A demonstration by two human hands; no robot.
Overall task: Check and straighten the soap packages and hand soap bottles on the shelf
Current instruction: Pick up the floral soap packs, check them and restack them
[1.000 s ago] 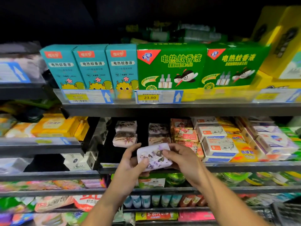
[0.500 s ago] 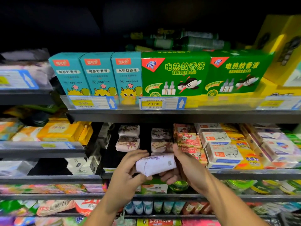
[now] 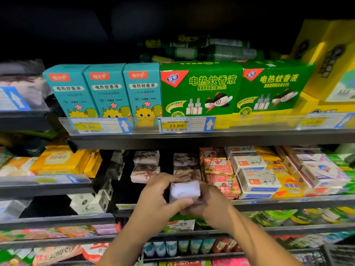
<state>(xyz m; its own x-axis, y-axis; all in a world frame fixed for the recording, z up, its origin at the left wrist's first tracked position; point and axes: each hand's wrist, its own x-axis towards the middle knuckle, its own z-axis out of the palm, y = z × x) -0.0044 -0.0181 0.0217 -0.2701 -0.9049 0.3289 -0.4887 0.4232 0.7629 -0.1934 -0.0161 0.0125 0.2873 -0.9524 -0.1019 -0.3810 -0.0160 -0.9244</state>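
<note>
A white paper-wrapped soap package (image 3: 184, 190) sits between both hands at the front of the middle shelf (image 3: 288, 202). My left hand (image 3: 159, 200) grips its left side, fingers over the top and thumb underneath. My right hand (image 3: 209, 202) grips its right side and underside. Its plain white face points toward me. Behind it stand two short stacks of similar floral-wrapped soaps (image 3: 146, 166), the right stack (image 3: 185, 166) directly behind the held one. Boxed goat soaps (image 3: 257, 179) fill the shelf to the right.
The upper shelf carries teal boxes (image 3: 103, 89) and green mosquito-liquid boxes (image 3: 199, 89) behind price tags (image 3: 175, 125). Yellow soap packs (image 3: 63, 160) lie on a left shelf. White boxes (image 3: 88, 202) sit lower left. Lower shelves hold several bottles and packets (image 3: 172, 246).
Both hands have turned the soap package over: the floral printed face seen earlier now faces away and the plain white side shows. The package moved slightly forward toward the stacks.
</note>
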